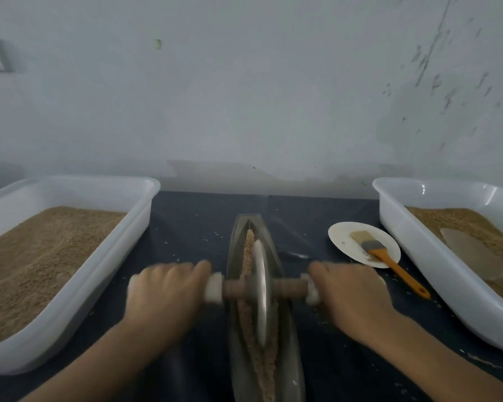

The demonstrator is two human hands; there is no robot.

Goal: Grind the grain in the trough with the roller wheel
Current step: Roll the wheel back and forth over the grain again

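A long boat-shaped metal trough (238, 227) lies lengthwise in the middle of the dark table, with brown grain (248, 256) along its groove. A metal roller wheel (261, 288) stands on edge in the groove, on a wooden axle (288, 288) with white-wrapped ends. My left hand (166, 291) grips the left end of the axle. My right hand (349, 291) grips the right end. Both hands are blurred by motion.
A white tub (140, 227) full of brown grain stands at the left. At the right, another white tub (418, 250) holds grain and a flat scoop (471, 250). A white plate (343, 233) carries an orange-handled brush (389, 259). The wall is close behind.
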